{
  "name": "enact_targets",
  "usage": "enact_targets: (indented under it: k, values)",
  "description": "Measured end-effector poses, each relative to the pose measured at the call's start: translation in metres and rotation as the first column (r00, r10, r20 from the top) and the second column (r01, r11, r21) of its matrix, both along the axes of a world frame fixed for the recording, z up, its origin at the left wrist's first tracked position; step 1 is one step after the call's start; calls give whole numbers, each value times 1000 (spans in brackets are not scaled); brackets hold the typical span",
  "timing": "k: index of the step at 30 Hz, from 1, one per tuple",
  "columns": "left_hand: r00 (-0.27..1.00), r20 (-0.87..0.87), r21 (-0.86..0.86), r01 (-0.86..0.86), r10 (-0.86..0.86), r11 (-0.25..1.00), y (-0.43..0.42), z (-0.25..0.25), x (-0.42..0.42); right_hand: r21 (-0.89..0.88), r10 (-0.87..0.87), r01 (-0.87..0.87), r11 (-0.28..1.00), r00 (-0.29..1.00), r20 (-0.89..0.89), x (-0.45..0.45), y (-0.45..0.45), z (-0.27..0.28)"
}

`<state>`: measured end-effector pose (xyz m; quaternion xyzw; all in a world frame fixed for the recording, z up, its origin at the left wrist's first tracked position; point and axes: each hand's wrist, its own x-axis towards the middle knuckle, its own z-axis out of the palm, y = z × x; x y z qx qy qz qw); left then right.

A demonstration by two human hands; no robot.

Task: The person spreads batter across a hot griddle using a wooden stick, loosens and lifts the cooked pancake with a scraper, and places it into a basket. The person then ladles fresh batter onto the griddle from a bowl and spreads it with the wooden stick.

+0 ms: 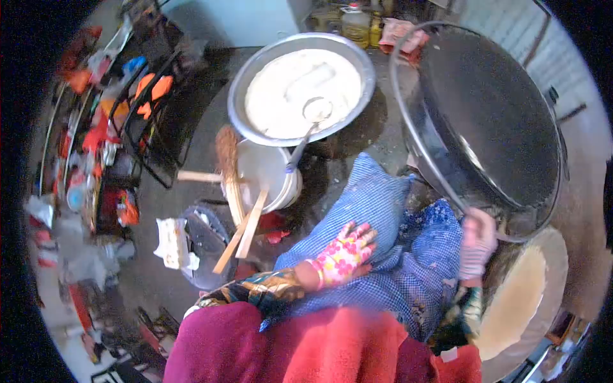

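My left hand (345, 255), in a pink and white flowered glove, rests over the blue checked cloth (373, 198) on my lap, fingers apart and holding nothing. My right hand (479, 239), in a striped glove, has its fingers wrapped round the metal rim (429, 159) of a large round lid or hoop beside the dark round griddle (491, 115). Below that hand, a thin pale flatbread (520, 300) lies on a round surface at the lower right. A wide metal basin (237, 96) of white batter (274, 89) stands ahead, with a ladle (300, 150) in it.
A white bucket (290, 191) stands below the basin, with a brush (228, 153) and wooden sticks (253, 223) across it. Left of it are a plastic tub (214, 271) and a white packet (171, 243). Oil bottles (355, 27) stand at the back; clutter fills the left side.
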<state>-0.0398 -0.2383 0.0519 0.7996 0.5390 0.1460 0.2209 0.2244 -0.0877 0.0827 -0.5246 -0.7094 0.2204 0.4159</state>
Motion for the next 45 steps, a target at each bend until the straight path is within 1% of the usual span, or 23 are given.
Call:
enact_targets:
  k: [2, 3, 4, 5, 8, 9, 11, 12, 15, 17, 19, 22, 23, 27, 31, 33, 35, 36, 37, 39, 41, 43, 45]
  values:
    - [997, 82, 40, 14, -18, 999, -33, 7, -18, -286, 426, -405, 868, 905, 13, -100, -24, 11]
    - [991, 128, 66, -35, 27, 997, -53, 11, -33, -418, 632, -560, 716, 774, 46, -142, -37, 9]
    - [985, 58, -52, -162, 165, 985, -62, 61, -53, -242, 818, -813, 530, 565, -108, -180, -51, 2]
    - [923, 115, 88, -377, 366, 922, -83, 75, -76, -403, 916, -834, 377, 399, 32, -220, -67, 0]
    - [651, -150, 179, -723, 744, 668, -135, 99, -135, -193, 939, -962, 195, 126, 319, -308, -124, 6]
    - [567, -268, 42, -801, 779, 598, -149, 111, -145, -90, 911, -985, 146, 99, 401, -323, -141, -1]
    - [498, -222, -214, -864, 838, 457, -189, 85, -156, 20, 870, -996, 89, 87, 484, -339, -166, -29]
    - [565, -64, -237, -810, 823, 537, -197, 76, -157, -240, 911, -968, 79, -28, 412, -348, -174, -37]
    - [558, 136, -76, -818, 818, 571, -194, 36, -133, -113, 916, -968, 223, 169, 363, -326, -142, -38]
    - [592, 236, -24, -789, 771, 613, -177, 21, -125, -306, 836, -795, 524, 410, 366, -298, -114, -20]
    - [570, 300, -182, -753, 765, 633, -159, 24, -114, -87, 692, -706, 703, 650, 314, -264, -89, -23]
    - [703, 312, -85, -649, 639, 756, -133, 23, -110, -493, 610, -553, 672, 791, -56, -226, -70, -60]
    - [709, 316, -81, -641, 630, 763, -123, 22, -108, -610, 657, -580, 541, 744, -124, -227, -73, -40]
    - [777, 368, 12, -554, 512, 832, -97, 17, -105, -779, 849, -350, 520, 308, 429, -271, -89, -15]
    - [836, 282, -112, -458, 471, 882, -98, 39, -121, -658, 782, -431, 617, 240, 576, -262, -83, 25]
    - [717, 418, -220, -516, 558, 828, -114, 38, -145, -694, 800, -415, 588, 170, 576, -225, -64, 96]
    - [24, 501, -582, -730, 865, 357, -95, 60, -179, -588, 796, -537, 605, 422, 434, -124, -36, 148]
    - [-71, 524, -595, -744, 849, 305, -90, 50, -201, -579, 764, -499, 644, 457, 456, -90, -33, 149]
    - [155, 492, -494, -761, 857, 421, -80, 50, -226, -613, 750, -512, 602, 627, 212, -61, -34, 141]
    - [4, 446, -650, -686, 895, 327, -34, 30, -236, -689, 513, -520, 505, 823, -245, -37, -47, 114]
    - [4, 627, -666, -515, 779, 539, -4, 4, -229, -797, 190, -452, 401, 892, -411, -29, -63, 89]
    - [-110, 606, -795, -127, 788, 594, 47, 17, -209, -836, -153, -281, 472, 908, -391, -36, -83, 78]
    - [42, 705, -698, -134, 708, 703, 91, -30, -210, -794, -321, -160, 586, 855, -408, -38, -97, 67]
